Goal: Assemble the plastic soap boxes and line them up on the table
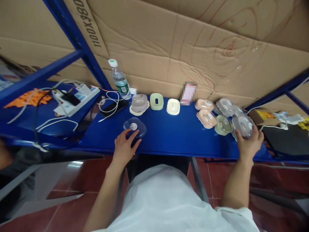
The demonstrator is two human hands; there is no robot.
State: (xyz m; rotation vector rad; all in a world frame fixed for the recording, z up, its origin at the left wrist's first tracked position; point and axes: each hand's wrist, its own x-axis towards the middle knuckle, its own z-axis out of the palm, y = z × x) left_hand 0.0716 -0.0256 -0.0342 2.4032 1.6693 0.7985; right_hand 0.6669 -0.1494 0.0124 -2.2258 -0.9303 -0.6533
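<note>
My left hand (126, 143) is at the table's front edge with its fingers spread. Its fingertips rest on a clear plastic cover (141, 126) with a round sticker. At the right, my right hand (249, 143) has thumb and fingers around a grey plastic-wrapped box (242, 124). Beside that box are a green packaged box (223, 125), a peach packaged box (207, 119), another peach one (204, 104) and more grey ones (225, 106). Behind my left hand lie a grey box on a cream base (139, 103), a green ring-shaped lid (156, 101) and a cream square piece (173, 106).
A water bottle (120, 82) stands against the cardboard wall (149, 48). A black phone (113, 108) with a white cable lies nearby. Farther left is a power strip (77, 100) with tangled cords. Blue metal posts (79, 42) frame the table. At right sits a small cardboard box (263, 117).
</note>
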